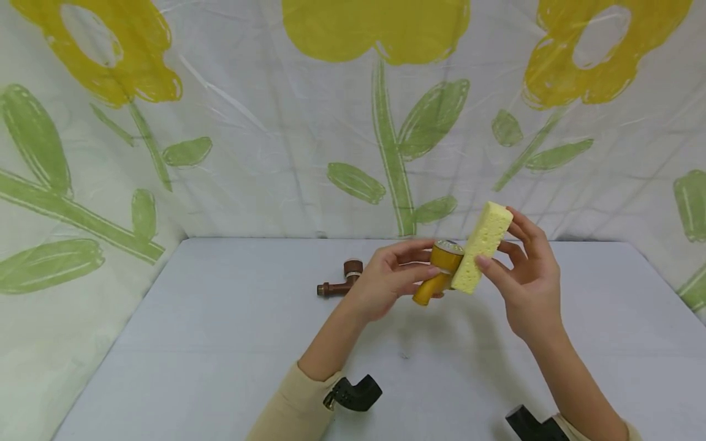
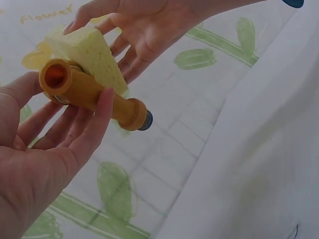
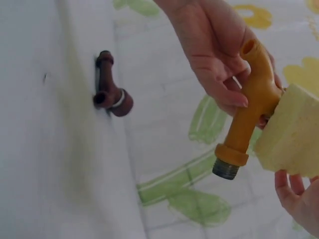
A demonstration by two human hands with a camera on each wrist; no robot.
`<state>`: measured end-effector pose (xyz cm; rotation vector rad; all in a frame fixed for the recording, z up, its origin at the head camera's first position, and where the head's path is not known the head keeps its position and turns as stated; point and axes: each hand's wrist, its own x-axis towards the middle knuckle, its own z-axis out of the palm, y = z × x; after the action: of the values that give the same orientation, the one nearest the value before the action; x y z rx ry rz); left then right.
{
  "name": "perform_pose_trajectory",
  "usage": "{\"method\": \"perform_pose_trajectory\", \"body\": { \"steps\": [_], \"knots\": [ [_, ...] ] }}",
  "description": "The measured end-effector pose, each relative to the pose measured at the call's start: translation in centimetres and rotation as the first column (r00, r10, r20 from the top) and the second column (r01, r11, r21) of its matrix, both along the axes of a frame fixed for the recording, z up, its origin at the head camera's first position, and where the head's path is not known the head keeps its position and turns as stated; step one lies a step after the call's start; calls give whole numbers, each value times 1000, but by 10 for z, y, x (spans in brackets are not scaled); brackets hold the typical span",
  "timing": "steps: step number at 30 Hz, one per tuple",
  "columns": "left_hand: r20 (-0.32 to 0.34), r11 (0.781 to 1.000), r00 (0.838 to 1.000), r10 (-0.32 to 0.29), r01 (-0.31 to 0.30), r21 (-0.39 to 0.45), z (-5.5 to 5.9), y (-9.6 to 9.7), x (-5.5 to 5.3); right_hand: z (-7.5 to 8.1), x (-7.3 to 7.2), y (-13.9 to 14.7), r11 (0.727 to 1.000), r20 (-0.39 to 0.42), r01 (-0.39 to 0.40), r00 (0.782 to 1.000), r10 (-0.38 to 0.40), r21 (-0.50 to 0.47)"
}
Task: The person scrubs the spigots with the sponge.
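Note:
My left hand [image 1: 386, 278] holds a yellow water tap [image 1: 445, 260] with a metal-topped round knob, raised above the table. The tap's threaded end shows in both wrist views, dark on the yellow body [image 3: 239, 134]. From the right, my right hand [image 1: 532, 288] grips a pale yellow block sponge [image 1: 483, 248] between thumb and fingers. The sponge's broad face lies against the tap's knob side in the head view. In the left wrist view the sponge [image 2: 102, 59] partly hides that knob. Behind my left hand, a brown tap [image 1: 333, 290] lies on the table.
A white-covered table [image 1: 220, 331] spreads below both hands. Behind it hangs a pale sheet [image 1: 248, 122] printed with yellow flowers and green leaves. Black devices [image 1: 360, 394] are strapped at both wrists over beige sleeves [image 1: 295, 404].

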<state>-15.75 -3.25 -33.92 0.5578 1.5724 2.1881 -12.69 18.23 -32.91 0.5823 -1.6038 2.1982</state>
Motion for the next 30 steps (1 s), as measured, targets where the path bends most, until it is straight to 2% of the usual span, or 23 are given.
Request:
{"method": "perform_pose_trajectory", "body": {
  "steps": [4, 7, 11, 15, 17, 20, 24, 27, 30],
  "knots": [
    [-10, 1000, 1000, -24, 24, 16, 0, 0, 1, 0, 2, -3, 1000, -31, -17, 999, 16, -14],
    [-16, 1000, 999, -29, 29, 2, -1, 0, 1, 0, 2, -4, 1000, -35, 0, 999, 0, -3],
    [-30, 1000, 999, -25, 25, -9, -1, 0, 2, 1, 1, -3, 998, 0, 66, 998, -66, 3],
    [-44, 1000, 999, -7, 7, 3, -1, 1, 2, 2, 2, -4, 995, 48, 96, 994, -94, -29],
    [-35, 1000, 999, 13, -13, 16, -1, 2, 2, 2, 3, -5, 996, 52, 86, 995, -84, -37],
    [-18, 999, 999, 33, -33, 37, -2, 2, 1, 1, 3, -6, 997, 8, 41, 999, -41, -62],
    [-15, 999, 1000, 5, -4, 55, -3, 0, 0, 0, 0, -6, 993, -66, -15, 998, 7, -116],
    [-23, 997, 999, -35, 36, 61, -3, -1, -1, 1, 0, -5, 991, -38, -3, 999, -2, -136],
    [-31, 997, 998, -46, 48, 66, -3, -1, -1, 2, 2, -4, 991, 19, 10, 1000, -8, -135]
  ]
}}
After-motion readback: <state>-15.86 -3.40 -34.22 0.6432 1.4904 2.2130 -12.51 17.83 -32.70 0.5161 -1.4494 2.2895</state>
